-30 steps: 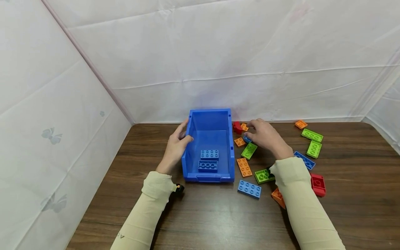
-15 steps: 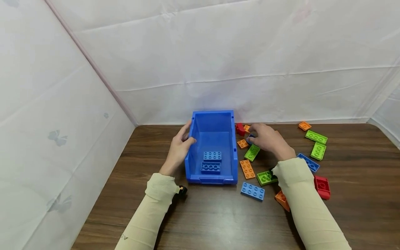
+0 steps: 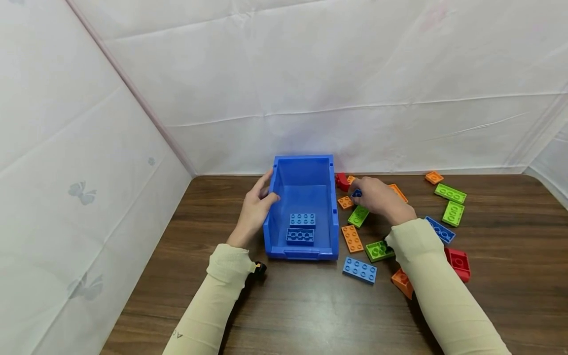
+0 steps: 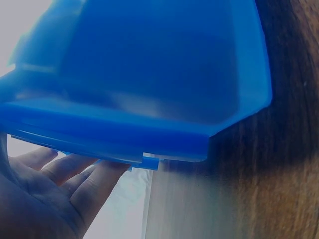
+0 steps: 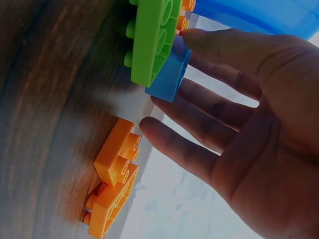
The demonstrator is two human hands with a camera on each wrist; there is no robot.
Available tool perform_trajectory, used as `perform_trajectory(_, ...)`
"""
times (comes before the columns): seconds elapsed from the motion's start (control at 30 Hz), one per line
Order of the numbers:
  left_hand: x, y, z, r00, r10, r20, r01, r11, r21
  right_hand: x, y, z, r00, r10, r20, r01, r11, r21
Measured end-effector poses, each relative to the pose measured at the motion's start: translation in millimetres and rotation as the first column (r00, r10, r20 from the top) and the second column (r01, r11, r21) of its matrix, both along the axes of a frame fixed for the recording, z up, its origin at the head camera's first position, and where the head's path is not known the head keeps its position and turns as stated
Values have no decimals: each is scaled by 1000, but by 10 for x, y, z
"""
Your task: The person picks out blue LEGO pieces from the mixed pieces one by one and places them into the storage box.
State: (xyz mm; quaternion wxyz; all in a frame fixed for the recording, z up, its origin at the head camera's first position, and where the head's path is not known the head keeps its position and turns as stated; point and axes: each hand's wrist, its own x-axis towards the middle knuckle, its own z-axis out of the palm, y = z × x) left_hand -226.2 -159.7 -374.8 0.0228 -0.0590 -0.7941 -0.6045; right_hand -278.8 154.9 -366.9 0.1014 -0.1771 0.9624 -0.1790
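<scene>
Item 1: small blue brick [image 5: 169, 79], hollow side showing. Location: right of the bin, between the thumb and the fingertips of the right hand [image 3: 378, 198], which pinch it; the thumb meets its upper edge, the other fingers reach along its far side, and the little finger is spread away from it.

Item 2: blue bin [image 3: 305, 196], on the desk [image 3: 301, 310]. The left hand [image 3: 253, 211] grips its left wall, thumb over the rim, fingers along the outside.

Item 3: two blue bricks in the bin, near its front: one studded brick [image 3: 302, 219], studs up, and one upturned brick [image 3: 300, 236], hollow side up.

Item 4: green brick [image 3: 357, 216], just in front of Item 1; whether the two touch cannot be told.

Item 5: square orange brick [image 3: 345, 202], between the bin and the right hand.

Item 6: red piece [image 3: 341, 181], beside the bin's right wall, beyond Item 5.
</scene>
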Motion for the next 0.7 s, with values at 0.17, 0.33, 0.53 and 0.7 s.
perform_trajectory(0.17, -15, -9, -22, 1000, 1, -5, -1, 1000, -6, -19, -18, -32, 1000, -5, -11, 5, 1000, 14)
perform_trajectory(0.33, -19, -12, -29, 1000, 5, -5, -5, 1000, -11, -20, -34, -38, 999, -33, -11, 33, 999, 1)
perform_trajectory(0.53, -21, -12, -30, 1000, 5, 0, -5, 1000, -6, 5, -9, -35, 997, -71, -7, 70, 995, -73)
perform_trajectory(0.7, -20, -7, -18, 1000, 5, -1, -5, 1000, -4, 21, 39, -23, 998, -65, -21, 62, 990, -128)
